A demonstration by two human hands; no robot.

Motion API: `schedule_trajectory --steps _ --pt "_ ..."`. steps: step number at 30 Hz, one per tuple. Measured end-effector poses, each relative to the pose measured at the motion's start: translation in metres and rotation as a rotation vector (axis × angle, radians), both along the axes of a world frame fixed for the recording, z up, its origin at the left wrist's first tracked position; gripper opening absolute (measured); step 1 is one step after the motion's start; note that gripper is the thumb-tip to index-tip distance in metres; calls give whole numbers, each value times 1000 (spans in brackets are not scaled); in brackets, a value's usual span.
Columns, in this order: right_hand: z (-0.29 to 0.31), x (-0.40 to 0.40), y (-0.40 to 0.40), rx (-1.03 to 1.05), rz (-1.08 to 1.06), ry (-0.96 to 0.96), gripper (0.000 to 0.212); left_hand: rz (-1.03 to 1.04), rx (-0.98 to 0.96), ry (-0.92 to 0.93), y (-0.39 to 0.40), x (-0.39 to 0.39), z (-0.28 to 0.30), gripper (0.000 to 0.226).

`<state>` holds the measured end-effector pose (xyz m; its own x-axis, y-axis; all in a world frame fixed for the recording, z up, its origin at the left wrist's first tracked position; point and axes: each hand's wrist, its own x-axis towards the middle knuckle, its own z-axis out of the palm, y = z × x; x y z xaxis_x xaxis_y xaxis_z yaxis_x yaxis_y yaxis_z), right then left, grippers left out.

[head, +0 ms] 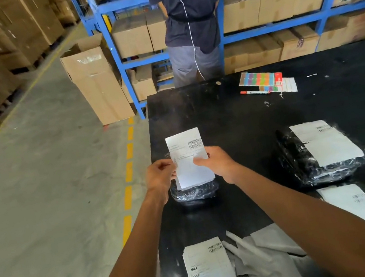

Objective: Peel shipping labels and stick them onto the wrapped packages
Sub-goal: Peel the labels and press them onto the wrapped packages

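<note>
A white shipping label (186, 147) with a barcode is held upright over a small black wrapped package (195, 193) near the table's left edge. My left hand (160, 175) pinches its left edge and my right hand (217, 164) pinches its right side. A stack of unpeeled labels (209, 270) lies at the near edge of the black table (233, 114). Two wrapped packages carry labels: one at the right (320, 153) and one at the near right (360, 209), partly behind my right arm.
Peeled grey backing sheets (267, 252) lie beside the label stack. A coloured card (260, 79) and a marker (254, 92) rest at the far side. A person (190, 22) stands behind the table at blue shelving (278, 25) full of cartons. An open carton (95, 80) stands on the floor.
</note>
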<state>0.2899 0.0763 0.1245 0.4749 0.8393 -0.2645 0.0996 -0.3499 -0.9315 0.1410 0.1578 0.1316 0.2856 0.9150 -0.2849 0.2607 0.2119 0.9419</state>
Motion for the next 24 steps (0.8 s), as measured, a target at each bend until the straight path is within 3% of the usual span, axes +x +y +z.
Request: schedule_trajectory --steps 7,16,20,24 --pt "-30 3 16 -141 45 -111 38 -10 -6 69 20 6 -25 5" --pt "-45 5 25 -167 28 -303 36 -6 -29 86 29 7 -45 10" --pt "-48 5 25 -159 35 -344 35 -11 -35 84 30 5 -50 3" --pt "-47 4 25 -147 35 -360 35 -26 -34 76 30 4 -52 11"
